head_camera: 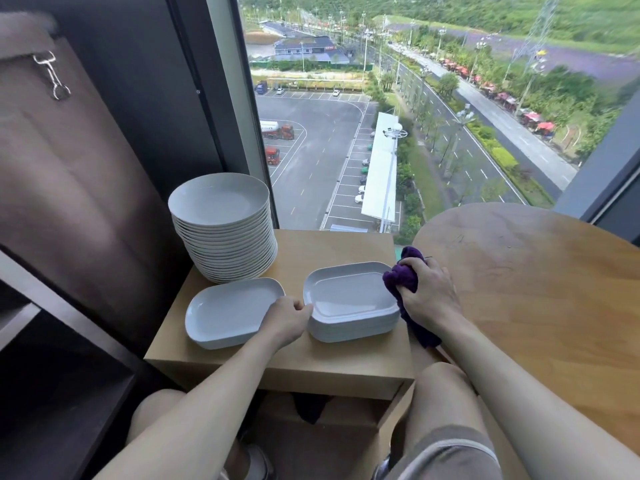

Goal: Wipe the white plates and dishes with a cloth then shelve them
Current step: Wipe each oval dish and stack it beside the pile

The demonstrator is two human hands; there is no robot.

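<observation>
**Window-side counter, dishes lying crosswise**

Wooden counter (346, 355) beside the tall window carries a stack of oblong dishes (349, 296), its long axis running left to right. At the stack's left rim the left grip (287, 318) curls onto the top dish's edge. At its right end the right grip (429, 289) clutches a purple cloth (401, 278). Just left of the stack lies a single dish (228, 313), likewise crosswise. Behind-left stands a tall pile of round plates (221, 202).

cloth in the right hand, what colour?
Dark purple. The cloth is bunched in the right hand, clearest in the head view.
</observation>
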